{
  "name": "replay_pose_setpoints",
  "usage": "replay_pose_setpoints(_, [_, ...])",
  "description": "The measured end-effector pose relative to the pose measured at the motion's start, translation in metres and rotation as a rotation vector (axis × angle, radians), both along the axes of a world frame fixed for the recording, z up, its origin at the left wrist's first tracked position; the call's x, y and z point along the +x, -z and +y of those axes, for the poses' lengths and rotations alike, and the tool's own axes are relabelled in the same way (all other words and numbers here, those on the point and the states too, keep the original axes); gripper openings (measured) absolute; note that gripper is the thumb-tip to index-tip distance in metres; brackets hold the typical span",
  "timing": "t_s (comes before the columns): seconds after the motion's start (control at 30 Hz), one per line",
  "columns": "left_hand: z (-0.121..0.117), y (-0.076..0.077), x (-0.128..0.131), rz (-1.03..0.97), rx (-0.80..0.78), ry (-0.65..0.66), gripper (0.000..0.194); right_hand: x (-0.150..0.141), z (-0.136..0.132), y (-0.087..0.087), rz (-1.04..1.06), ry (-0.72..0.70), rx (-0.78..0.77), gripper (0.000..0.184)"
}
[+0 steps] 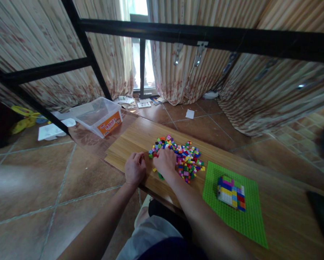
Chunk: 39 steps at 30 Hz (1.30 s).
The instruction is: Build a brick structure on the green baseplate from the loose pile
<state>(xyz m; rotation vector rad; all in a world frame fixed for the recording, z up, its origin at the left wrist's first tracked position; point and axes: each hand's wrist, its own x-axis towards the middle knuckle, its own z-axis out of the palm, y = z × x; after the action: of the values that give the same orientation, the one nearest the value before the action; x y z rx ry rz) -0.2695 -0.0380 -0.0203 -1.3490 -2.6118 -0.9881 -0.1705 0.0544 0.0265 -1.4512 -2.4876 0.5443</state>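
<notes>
Bricks (pixel 188 157) lie scattered on the table (pixel 132 139), reaching near its far edge. Just right sits the plate (pixel 250 225), bearing a block (pixel 230 193); the tub (pixel 97 117) stands past the table's left end. Right hand (pixel 164 160) is among the bricks, left hand (pixel 135 168) curls by the near edge; cannot tell whether either pinches anything.

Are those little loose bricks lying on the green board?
No, the loose bricks lie on the wooden table, left of the green board.

Inside of left hand (pixel 135 168) out of sight, black object (pixel 323 213) partly past right edge
</notes>
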Motion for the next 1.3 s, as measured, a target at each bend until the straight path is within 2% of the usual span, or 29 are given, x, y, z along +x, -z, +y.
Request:
replay_pose_setpoints(0.07, [0.0, 0.0, 0.0, 0.002, -0.001, 0.002, 0.028, 0.009, 0.004, 0.003, 0.133, 0.01, -0.052, 0.017])
replay_pose_setpoints(0.13, [-0.001, 0.0, -0.001, 0.005, 0.0, 0.0, 0.028, 0.019, 0.008, 0.006, 0.348, 0.032, -0.17, 0.016])
replay_pose_setpoints(0.23, [-0.001, 0.0, -0.001, 0.007, 0.007, 0.004, 0.028, 0.037, 0.011, 0.008, 0.749, 0.094, -0.498, 0.017])
replay_pose_setpoints(0.33, [0.0, -0.001, -0.001, 0.013, 0.017, 0.002, 0.028, 0.055, 0.009, 0.004, 1.073, 0.177, -0.796, 0.028])
replay_pose_setpoints(0.4, [0.001, 0.0, -0.001, 0.021, 0.023, -0.006, 0.028, 0.066, 0.005, -0.001, 1.199, 0.229, -0.916, 0.033])
replay_pose_setpoints(0.5, [0.002, 0.001, -0.002, 0.023, 0.034, -0.014, 0.029, 0.079, -0.001, -0.008, 1.348, 0.285, -1.081, 0.031])
replay_pose_setpoints(0.63, [0.002, -0.003, -0.005, -0.067, 0.056, -0.021, 0.029, 0.097, -0.011, -0.016, 1.523, 0.227, -1.253, 0.027])
replay_pose_setpoints(0.7, [0.0, -0.013, -0.001, -0.22, 0.105, -0.011, 0.03, 0.107, -0.017, -0.019, 1.577, 0.2, -1.271, 0.027])
replay_pose_setpoints(0.77, [-0.002, -0.03, 0.012, -0.455, 0.182, 0.04, 0.035, 0.117, -0.022, -0.021, 1.609, 0.182, -1.258, 0.027])
replay_pose_setpoints(0.87, [-0.008, -0.061, 0.049, -0.9, 0.251, 0.251, 0.046, 0.129, -0.031, -0.021, 1.6, 0.139, -1.206, 0.026])
replay_pose_setpoints(0.93, [-0.01, -0.079, 0.077, -1.202, 0.214, 0.38, 0.048, 0.136, -0.037, -0.02, 1.558, 0.112, -1.162, 0.025])
replay_pose_setpoints(1.0, [-0.012, -0.09, 0.101, -1.373, 0.147, 0.426, 0.047, 0.142, -0.043, -0.02, 1.507, 0.09, -1.11, 0.025])
replay_pose_setpoints(1.07, [-0.013, -0.094, 0.115, -1.426, 0.124, 0.424, 0.044, 0.149, -0.05, -0.019, 1.459, 0.084, -1.024, 0.025])
replay_pose_setpoints(1.13, [-0.014, -0.091, 0.122, -1.39, 0.118, 0.407, 0.038, 0.155, -0.058, -0.019, 1.402, 0.098, -0.9, 0.026])
replay_pose_setpoints(1.3, [-0.021, -0.079, 0.137, -1.28, 0.027, 0.436, 0.028, 0.166, -0.079, -0.011, 1.253, 0.266, -0.682, 0.025])
